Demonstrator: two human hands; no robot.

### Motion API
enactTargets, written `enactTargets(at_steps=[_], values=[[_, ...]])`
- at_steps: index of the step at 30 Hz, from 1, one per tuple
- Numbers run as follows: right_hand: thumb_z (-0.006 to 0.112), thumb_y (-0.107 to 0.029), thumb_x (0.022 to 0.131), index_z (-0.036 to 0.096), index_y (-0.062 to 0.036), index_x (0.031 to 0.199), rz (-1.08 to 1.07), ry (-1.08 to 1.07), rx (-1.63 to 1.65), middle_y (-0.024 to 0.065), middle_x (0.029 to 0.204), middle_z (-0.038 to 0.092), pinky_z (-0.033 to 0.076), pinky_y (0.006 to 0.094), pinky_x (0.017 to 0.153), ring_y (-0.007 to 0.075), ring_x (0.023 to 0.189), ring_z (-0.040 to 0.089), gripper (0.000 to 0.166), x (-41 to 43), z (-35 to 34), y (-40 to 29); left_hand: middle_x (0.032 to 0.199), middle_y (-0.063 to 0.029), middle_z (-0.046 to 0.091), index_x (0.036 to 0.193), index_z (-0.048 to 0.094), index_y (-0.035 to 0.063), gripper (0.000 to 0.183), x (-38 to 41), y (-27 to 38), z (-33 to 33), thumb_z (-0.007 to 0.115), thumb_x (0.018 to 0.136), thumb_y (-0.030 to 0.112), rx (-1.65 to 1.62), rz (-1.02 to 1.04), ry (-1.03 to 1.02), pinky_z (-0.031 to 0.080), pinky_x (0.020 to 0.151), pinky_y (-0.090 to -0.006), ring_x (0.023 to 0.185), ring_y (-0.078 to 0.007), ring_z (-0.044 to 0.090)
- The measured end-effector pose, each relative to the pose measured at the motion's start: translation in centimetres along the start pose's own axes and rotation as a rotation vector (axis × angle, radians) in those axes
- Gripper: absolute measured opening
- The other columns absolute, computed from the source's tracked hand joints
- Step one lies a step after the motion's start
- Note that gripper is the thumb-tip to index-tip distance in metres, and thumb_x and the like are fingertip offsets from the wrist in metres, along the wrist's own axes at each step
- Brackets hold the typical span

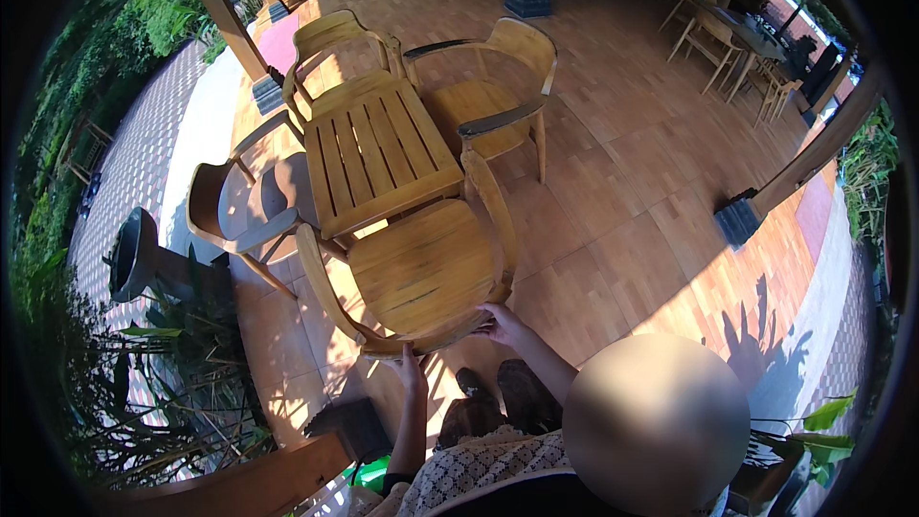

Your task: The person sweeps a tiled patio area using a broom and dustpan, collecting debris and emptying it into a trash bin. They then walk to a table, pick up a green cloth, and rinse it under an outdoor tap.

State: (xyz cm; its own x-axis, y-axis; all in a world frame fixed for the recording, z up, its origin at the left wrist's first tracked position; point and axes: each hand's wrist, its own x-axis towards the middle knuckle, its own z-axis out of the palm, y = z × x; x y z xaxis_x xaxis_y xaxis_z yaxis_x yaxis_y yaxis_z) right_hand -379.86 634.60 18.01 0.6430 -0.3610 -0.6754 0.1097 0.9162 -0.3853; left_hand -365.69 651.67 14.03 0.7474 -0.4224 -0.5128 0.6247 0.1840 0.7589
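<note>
A wooden armchair (423, 266) with a curved back stands right before me, its seat facing a slatted wooden table (380, 151). My left hand (409, 370) grips the bottom edge of its rounded backrest, thumb on top. On the same backrest, farther right, my right hand (500, 323) has its fingers around the rail. The front of this chair reaches the near edge of the table. Around the table are three similar armchairs: a left one (240, 201) partly in sunlight, a far one (334, 50) and a right one (495, 93) with dark, worn arms.
Brown tiles (596, 179) cover the floor. Wooden posts (222, 14) stand on dark bases, one base (738, 219) at the right. A stone basin (133, 255) and plants (194, 345) border the left side. More chairs (711, 36) stand farther back. A blurred round patch hides the lower right.
</note>
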Motion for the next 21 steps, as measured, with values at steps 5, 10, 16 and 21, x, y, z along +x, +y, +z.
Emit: enactTargets(at_steps=[5,10,16,21], values=[[0.062,-0.033,0.068,0.022,-0.0167,0.120,-0.124,0.080,-0.100,0.0187,0.120,0.027,0.036,0.0484,0.084,0.0342,0.100,0.043,0.067,-4.2,-3.0,-0.5,0.122,-0.0043,0.026,0.122,0.009,0.0214,0.075,-5.7,0.6,5.9,0.063,0.070,0.020,0.278,-0.190,-0.010,0.045,0.072,-0.0426,0.105,-0.0221,0.036],[0.046,-0.031,0.081,0.029,-0.0141,0.119,-0.270,-0.001,-0.353,0.0109,0.112,0.043,0.037,0.0375,0.083,0.0241,0.097,0.046,0.045,-8.9,-13.7,-3.5,0.125,-0.0057,0.029,0.125,0.009,0.0153,0.072,-8.9,-6.2,12.0,0.058,0.073,0.020,0.453,-0.451,-0.356,0.038,0.081,-0.0438,0.111,-0.0232,0.035],[0.048,-0.029,0.079,0.041,-0.0067,0.110,-0.344,0.545,-1.016,0.0146,0.094,0.054,0.041,0.0299,0.073,0.0217,0.086,0.053,0.038,-19.8,-28.7,-7.2,0.118,-0.0036,0.041,0.122,0.023,0.0143,0.045,-12.9,-17.3,27.4,0.042,0.082,0.019,0.728,-0.588,-1.013,0.031,0.086,-0.0323,0.107,-0.0171,0.041],[0.048,-0.027,0.080,0.041,-0.0038,0.108,-0.494,0.802,-0.771,0.0140,0.081,0.058,0.044,0.0315,0.068,0.0202,0.080,0.056,0.036,-26.3,-37.4,-8.7,0.115,-0.0039,0.043,0.118,0.029,0.0114,0.039,-13.6,-24.5,37.9,0.042,0.082,0.019,1.068,-0.561,-1.315,0.033,0.083,-0.0277,0.103,-0.0151,0.043]])
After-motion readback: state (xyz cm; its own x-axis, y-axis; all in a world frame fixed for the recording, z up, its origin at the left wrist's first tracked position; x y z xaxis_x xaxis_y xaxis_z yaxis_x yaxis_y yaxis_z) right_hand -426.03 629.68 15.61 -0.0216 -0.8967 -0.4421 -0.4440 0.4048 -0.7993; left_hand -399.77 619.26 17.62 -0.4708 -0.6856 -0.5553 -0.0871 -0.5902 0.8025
